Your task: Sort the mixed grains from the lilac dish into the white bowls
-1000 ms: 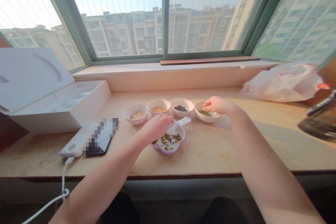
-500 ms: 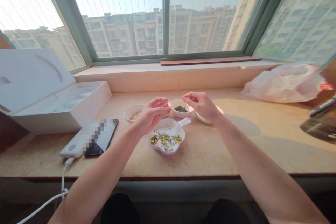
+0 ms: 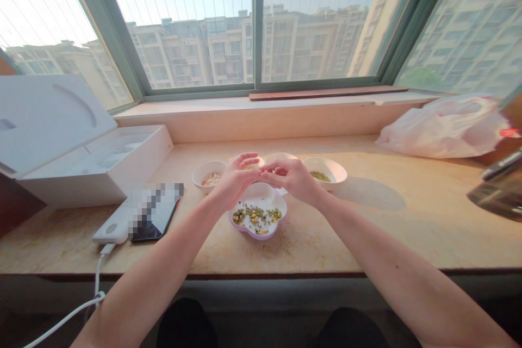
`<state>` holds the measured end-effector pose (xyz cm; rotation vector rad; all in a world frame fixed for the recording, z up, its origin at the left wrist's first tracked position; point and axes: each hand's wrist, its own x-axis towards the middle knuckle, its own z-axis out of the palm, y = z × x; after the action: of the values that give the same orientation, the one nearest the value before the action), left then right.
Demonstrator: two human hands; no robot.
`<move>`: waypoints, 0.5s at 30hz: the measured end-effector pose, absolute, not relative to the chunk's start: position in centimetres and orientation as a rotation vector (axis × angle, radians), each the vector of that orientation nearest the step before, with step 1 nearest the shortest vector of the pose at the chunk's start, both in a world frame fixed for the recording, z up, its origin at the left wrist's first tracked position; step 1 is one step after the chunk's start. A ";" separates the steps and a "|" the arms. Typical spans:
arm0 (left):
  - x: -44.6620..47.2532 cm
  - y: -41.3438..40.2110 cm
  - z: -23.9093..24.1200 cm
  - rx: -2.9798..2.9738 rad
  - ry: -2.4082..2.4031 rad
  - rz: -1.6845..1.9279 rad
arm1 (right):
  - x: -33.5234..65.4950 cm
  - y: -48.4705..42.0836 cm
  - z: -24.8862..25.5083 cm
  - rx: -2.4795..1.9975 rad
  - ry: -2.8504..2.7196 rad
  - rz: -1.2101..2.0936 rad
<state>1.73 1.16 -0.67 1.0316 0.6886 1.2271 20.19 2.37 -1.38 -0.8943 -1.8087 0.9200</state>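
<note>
My left hand (image 3: 237,178) is held half-cupped above the back of a white and lilac petal-shaped dish (image 3: 261,194), its fingers apart. My right hand (image 3: 293,176) has its fingers pinched together, and their tips meet the left fingertips. Anything between them is too small to make out. Mixed green, yellow and dark beans (image 3: 258,217) lie in the dish, whose handle is mostly covered by the right hand. Behind stand a white bowl of pale pieces (image 3: 206,169), a bowl partly hidden by my left hand, a bowl (image 3: 281,157) behind my right hand, and a bowl of green beans (image 3: 337,168).
On the left are an open white box (image 3: 93,168), a phone (image 3: 163,217) and a white power bank (image 3: 114,228) with a cable. A plastic bag (image 3: 444,128) lies at the back right, near a dark shiny object (image 3: 497,196) at the edge.
My right hand has moved left from the bowl of dark grains to my left fingertips. It now covers that bowl's contents and has uncovered the green beans on the right.
</note>
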 end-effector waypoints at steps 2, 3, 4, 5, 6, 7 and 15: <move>1.8 1.1 -0.7 1.019 0.728 1.235 | 20.4 2.4 -1.3 -0.913 -1.828 0.945; 1.8 1.0 -0.6 1.011 0.742 1.239 | 20.5 2.3 -1.3 -0.918 -1.832 0.954; 1.8 1.0 -0.6 1.005 0.750 1.239 | 20.5 2.3 -1.3 -0.920 -1.834 0.957; 1.9 0.9 -0.5 1.003 0.752 1.236 | 20.6 2.3 -1.3 -0.923 -1.835 0.955; 1.9 0.8 -0.4 1.003 0.751 1.231 | 20.6 2.3 -1.4 -0.924 -1.838 0.951; 1.9 0.8 -0.3 1.008 0.746 1.227 | 20.6 2.3 -1.4 -0.926 -1.841 0.948; 0.6 0.9 0.0 1.658 0.944 1.029 | 21.6 2.8 -0.2 -1.025 -1.863 0.728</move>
<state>0.58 0.94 0.02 1.6579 0.9441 1.0287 21.57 2.83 -0.24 -1.0253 -1.8634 0.7284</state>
